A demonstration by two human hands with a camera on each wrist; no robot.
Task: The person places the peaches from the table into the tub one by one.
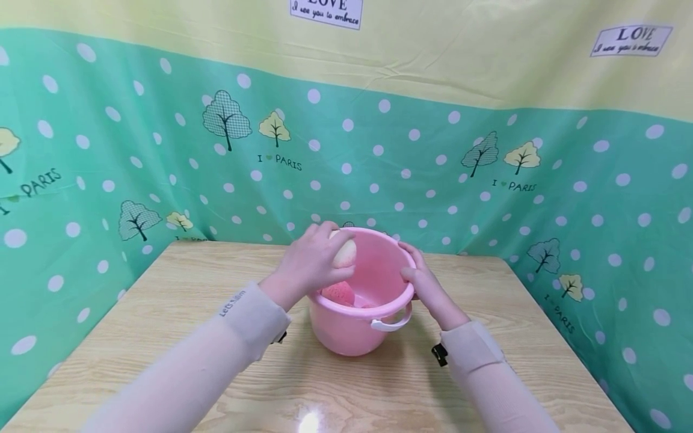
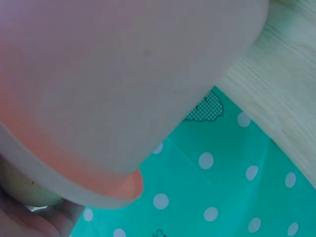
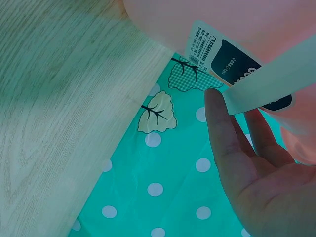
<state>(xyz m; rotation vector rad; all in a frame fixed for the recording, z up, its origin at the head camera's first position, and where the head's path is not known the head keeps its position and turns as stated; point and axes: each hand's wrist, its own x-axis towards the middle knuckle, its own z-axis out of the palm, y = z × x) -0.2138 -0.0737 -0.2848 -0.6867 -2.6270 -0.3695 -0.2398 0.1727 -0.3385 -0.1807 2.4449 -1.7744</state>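
A pink bucket stands on the table, its mouth tilted toward the viewer. Over the bucket's left rim, my left hand grips a round, cream-coloured peach with a pink blush. In the left wrist view the bucket wall covers much of that peach. Inside the bucket lies a reddish-pink rounded thing, partly behind the rim and my left hand. My right hand holds the right rim, thumb on top and fingers down the outside. The right wrist view has these fingers beside the white handle.
The bucket stands on a light wood-grain table. Behind it and along both sides hangs a green, white-dotted curtain with a yellow upper band. A printed label is stuck on the bucket's outer wall.
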